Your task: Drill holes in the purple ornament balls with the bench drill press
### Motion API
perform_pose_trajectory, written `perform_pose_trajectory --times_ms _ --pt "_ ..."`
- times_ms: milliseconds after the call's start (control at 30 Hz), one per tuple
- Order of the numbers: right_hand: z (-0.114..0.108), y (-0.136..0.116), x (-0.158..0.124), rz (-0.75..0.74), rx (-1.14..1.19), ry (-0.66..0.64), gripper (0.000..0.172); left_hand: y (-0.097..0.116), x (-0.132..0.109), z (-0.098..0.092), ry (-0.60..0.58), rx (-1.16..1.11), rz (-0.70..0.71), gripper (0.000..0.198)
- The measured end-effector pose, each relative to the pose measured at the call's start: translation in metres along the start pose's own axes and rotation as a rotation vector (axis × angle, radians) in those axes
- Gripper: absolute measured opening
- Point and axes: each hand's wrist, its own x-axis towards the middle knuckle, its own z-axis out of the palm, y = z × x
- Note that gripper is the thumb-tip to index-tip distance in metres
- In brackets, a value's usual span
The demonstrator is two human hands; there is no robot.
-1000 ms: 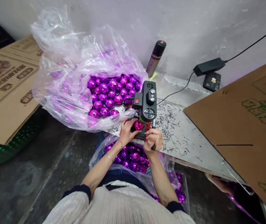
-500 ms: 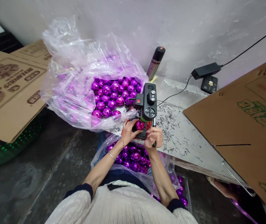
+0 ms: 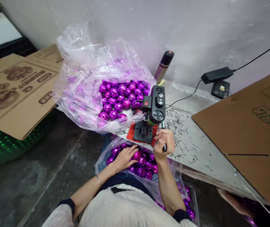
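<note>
My left hand [image 3: 124, 158] is over the plastic bag of purple balls [image 3: 141, 171] in my lap. Its fingers and thumb close round a shiny, faceted purple ball [image 3: 137, 155] among the others. My right hand [image 3: 164, 143] is wrapped round the black-tipped lever [image 3: 164, 147] of a small black bench press [image 3: 157, 105], which looks like a mini drill press. The slotted base plate [image 3: 143, 131] of the press lies bare on a red mat [image 3: 131, 130]. Behind the press, to the left, a large clear bag [image 3: 75, 101] holds many more purple balls [image 3: 118, 98].
Thin dark shavings litter the white table [image 3: 191, 138]. A spray can [image 3: 164, 66] stands by the wall. A power adapter [image 3: 217, 75] hangs on its cord. Cardboard boxes flank both sides, left [image 3: 16, 88] and right [image 3: 250, 126]. A clear bin [image 3: 191, 205] of balls is low at right.
My left hand has come down from the press base to the lap bag with a ball, baring the base plate. My right hand stays on the lever. The whole view has shifted slightly.
</note>
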Motion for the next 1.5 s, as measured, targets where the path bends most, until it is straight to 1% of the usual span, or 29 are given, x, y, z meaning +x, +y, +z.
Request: perform_pose_trajectory --times_ms 67,167,233,267,300,333,367,400,433,467,533,567,600,633,700,733,767,867,933,967,1067,1133,1200,1233,1300,1367,1400,1433,1500 --pt "0.001 0.002 -0.004 0.008 0.004 0.005 0.028 -0.003 -0.006 0.010 -0.046 0.023 -0.041 0.055" --pt "0.000 0.005 -0.005 0.004 -0.012 0.000 0.029 -0.004 0.003 0.021 -0.099 0.021 -0.071 0.052" --pt "-0.002 0.006 -0.006 -0.003 -0.018 -0.010 0.029 -0.001 0.012 0.020 -0.129 0.025 -0.086 0.054" --pt "-0.003 0.007 -0.006 -0.008 -0.016 -0.015 0.028 0.002 0.016 0.017 -0.132 0.024 -0.088 0.055" --pt "-0.003 0.007 -0.007 -0.014 -0.014 -0.020 0.028 0.004 0.019 0.010 -0.131 0.017 -0.084 0.050" --pt "-0.003 0.008 -0.008 -0.018 -0.012 -0.024 0.027 0.006 0.022 0.000 -0.124 -0.001 -0.073 0.041" --pt "-0.003 0.008 -0.009 -0.021 -0.011 -0.026 0.027 0.007 0.026 -0.012 -0.101 -0.022 -0.065 0.031" --pt "-0.003 0.008 -0.010 -0.021 -0.013 -0.025 0.027 0.006 0.032 -0.027 -0.057 -0.038 -0.061 0.026" --pt "-0.002 0.008 -0.010 -0.018 -0.016 -0.021 0.027 0.003 0.040 -0.044 0.008 -0.043 -0.069 0.030" --pt "-0.001 0.008 -0.011 -0.011 -0.020 -0.015 0.027 -0.003 0.050 -0.061 0.103 -0.023 -0.098 0.032" --pt "0.000 0.008 -0.012 0.003 -0.023 -0.001 0.028 -0.022 0.077 -0.096 0.302 0.074 -0.181 0.027" --pt "0.000 0.008 -0.012 0.006 -0.022 0.002 0.028 -0.034 0.091 -0.112 0.335 0.125 -0.234 0.025" --pt "0.001 0.008 -0.012 0.004 -0.022 0.002 0.028 -0.047 0.106 -0.125 0.296 0.166 -0.270 0.027" --pt "0.001 0.008 -0.012 -0.002 -0.021 -0.002 0.027 -0.060 0.119 -0.137 0.203 0.188 -0.289 0.031" --pt "0.000 0.009 -0.012 -0.030 -0.014 -0.011 0.026 -0.081 0.140 -0.153 -0.049 0.156 -0.249 0.040" --pt "0.000 0.009 -0.012 -0.042 -0.009 -0.013 0.025 -0.089 0.146 -0.158 -0.150 0.125 -0.213 0.044" --pt "0.000 0.009 -0.012 -0.050 -0.005 -0.013 0.025 -0.094 0.150 -0.161 -0.224 0.095 -0.175 0.049" --pt "0.001 0.009 -0.012 -0.038 0.004 -0.004 0.025 -0.099 0.149 -0.161 -0.336 0.079 -0.104 0.058" --pt "0.001 0.009 -0.012 -0.028 0.013 -0.001 0.024 -0.098 0.144 -0.155 -0.370 0.126 -0.094 0.059" --pt "0.001 0.009 -0.012 -0.029 0.020 -0.006 0.024 -0.097 0.141 -0.152 -0.369 0.157 -0.096 0.059" --pt "0.000 0.009 -0.011 -0.042 0.022 -0.026 0.024 -0.095 0.137 -0.142 -0.323 0.242 -0.124 0.059" --pt "-0.001 0.009 -0.010 -0.049 0.006 -0.028 0.025 -0.094 0.137 -0.140 -0.290 0.264 -0.149 0.057" --pt "-0.001 0.008 -0.009 -0.055 -0.003 -0.029 0.026 -0.091 0.137 -0.142 -0.200 0.222 -0.183 0.054" --pt "-0.001 0.008 -0.009 -0.057 -0.003 -0.031 0.026 -0.089 0.137 -0.144 -0.118 0.165 -0.214 0.053" --pt "-0.001 0.008 -0.009 -0.058 0.005 -0.033 0.025 -0.083 0.135 -0.149 0.112 -0.036 -0.323 0.051" --pt "0.000 0.008 -0.009 -0.056 0.017 -0.030 0.025 -0.074 0.133 -0.151 0.313 -0.350 -0.469 0.054" --pt "0.000 0.008 -0.009 -0.054 0.021 -0.029 0.024 -0.069 0.130 -0.151 0.368 -0.529 -0.537 0.057" --pt "0.000 0.008 -0.009 -0.053 0.023 -0.027 0.024 -0.063 0.128 -0.149 0.384 -0.707 -0.590 0.060" --pt "0.000 0.008 -0.009 -0.051 0.018 -0.025 0.024 -0.050 0.121 -0.141 0.325 -1.005 -0.637 0.061"
